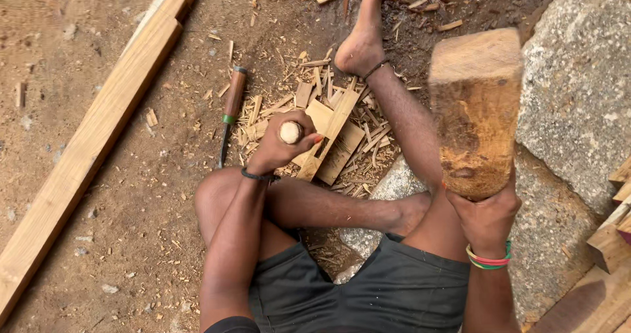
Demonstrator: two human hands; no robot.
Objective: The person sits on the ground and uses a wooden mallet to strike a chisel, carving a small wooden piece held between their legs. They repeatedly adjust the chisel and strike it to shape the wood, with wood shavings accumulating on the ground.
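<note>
so from where I'm watching, the biggest thing around is the grey stone slab (578, 90) on the right, with the dirt floor (131, 208) open everywhere to the left. a long plank (92, 142) lies diagonally along that left side, well apart from the work, so there's plenty of free room between it and the knee

the person sits on the ground, one leg folded across and the other stretched out so the bare foot (361, 44) sits just past the far end of the workpiece, I'd guess to brace it

right hand (486, 218) is clenched around the handle of a chunky wooden mallet (476, 109), raised high and close to the camera, head up, nothing in its way overhead or down toward the chisel

left hand (279, 145) has its fingers (309, 138) wrapped tight round a chisel handle (290, 132), held upright so its round butt end faces up at the mallet, blade down on the wooden board (332, 139). the blade itself is hidden by the hand

the board lies in a heap of wood chips (368, 142), which crowd its edges on all sides

a spare chisel (230, 113) with a green band rests just beside the pile, on the left, near the left hand
</note>
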